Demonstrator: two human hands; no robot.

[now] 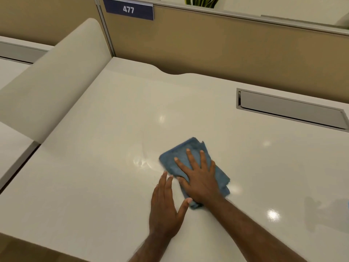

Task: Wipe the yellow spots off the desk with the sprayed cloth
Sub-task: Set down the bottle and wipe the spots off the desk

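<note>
Head: right hand [200,178] flat on cloth [181,157].

A glossy, smooth white desk [94,186] mirrors ceiling lights as bright spots, with a wet-looking sheen just left of a blue cloth [190,159] of soft, napped terry-like fabric. At far right, a matt grey cable hatch [290,110], plastic or metal, sits flush in the top. Behind it stands a tan partition [226,50] with a matt woven-fabric look and pale metal trim.

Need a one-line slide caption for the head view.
Right hand presses a blue cloth on the white desk; left hand rests beside it.
</note>
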